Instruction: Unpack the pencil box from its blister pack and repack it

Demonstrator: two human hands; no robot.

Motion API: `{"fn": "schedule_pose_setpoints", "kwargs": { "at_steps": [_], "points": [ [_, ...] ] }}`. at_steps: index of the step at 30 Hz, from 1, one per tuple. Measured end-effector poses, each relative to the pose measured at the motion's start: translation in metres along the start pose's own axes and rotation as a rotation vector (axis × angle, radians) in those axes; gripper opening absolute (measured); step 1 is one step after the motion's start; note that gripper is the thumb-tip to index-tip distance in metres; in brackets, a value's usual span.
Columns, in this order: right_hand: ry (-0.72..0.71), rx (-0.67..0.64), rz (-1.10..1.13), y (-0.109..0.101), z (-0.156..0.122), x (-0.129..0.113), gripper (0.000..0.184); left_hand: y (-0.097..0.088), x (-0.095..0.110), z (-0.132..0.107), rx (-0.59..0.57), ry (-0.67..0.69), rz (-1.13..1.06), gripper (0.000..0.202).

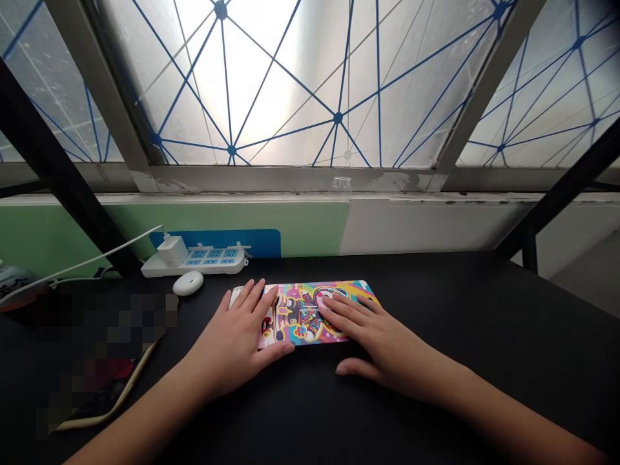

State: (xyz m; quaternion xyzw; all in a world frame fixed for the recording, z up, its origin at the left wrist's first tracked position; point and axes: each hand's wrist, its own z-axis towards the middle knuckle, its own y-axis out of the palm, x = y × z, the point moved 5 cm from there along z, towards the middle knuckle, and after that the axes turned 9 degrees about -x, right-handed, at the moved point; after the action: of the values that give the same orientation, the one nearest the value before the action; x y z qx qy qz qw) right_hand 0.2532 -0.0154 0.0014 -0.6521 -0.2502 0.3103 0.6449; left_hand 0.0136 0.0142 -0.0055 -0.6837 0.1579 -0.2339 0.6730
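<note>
A flat, rectangular, brightly coloured piece with a cartoon figure printed on it (298, 313) lies on the black desk (310, 400). Whether it is a book, a box or a folder I cannot tell. My left hand (242, 332) rests over its left end, fingers stretched out and thumb along the near edge. Across its right part lies my right hand (368, 336), palm down with the fingers extended and the thumb out over the desk. Both hands are open and grip nothing. The corners under my hands are hidden.
A white power strip (213, 259) with a plugged-in charger (172, 249) stands at the back left. Before it lies a white earbud case (188, 283). A blurred patch with a tan edge (130, 387) sits at left. Black slanted posts (557, 197) flank the desk.
</note>
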Motion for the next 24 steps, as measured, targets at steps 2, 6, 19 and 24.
{"fn": "schedule_pose_setpoints", "kwargs": {
  "at_steps": [2, 6, 19, 24],
  "points": [
    [0.011, -0.019, 0.041, -0.003, -0.001, 0.000, 0.085, -0.001, 0.000, 0.000, 0.013, -0.008, -0.016, 0.087],
    [0.024, -0.070, 0.078, -0.006, -0.001, -0.001, 0.088, -0.002, 0.000, -0.001, 0.018, -0.022, -0.027, 0.088],
    [0.181, -0.258, 0.167, -0.016, -0.023, 0.030, 0.088, -0.003, -0.002, 0.000, -0.107, -0.108, -0.007, 0.097],
    [0.235, -0.163, 0.114, -0.023, -0.037, 0.055, 0.070, -0.004, -0.001, 0.000, -0.128, -0.111, -0.004, 0.096]
  ]
}}
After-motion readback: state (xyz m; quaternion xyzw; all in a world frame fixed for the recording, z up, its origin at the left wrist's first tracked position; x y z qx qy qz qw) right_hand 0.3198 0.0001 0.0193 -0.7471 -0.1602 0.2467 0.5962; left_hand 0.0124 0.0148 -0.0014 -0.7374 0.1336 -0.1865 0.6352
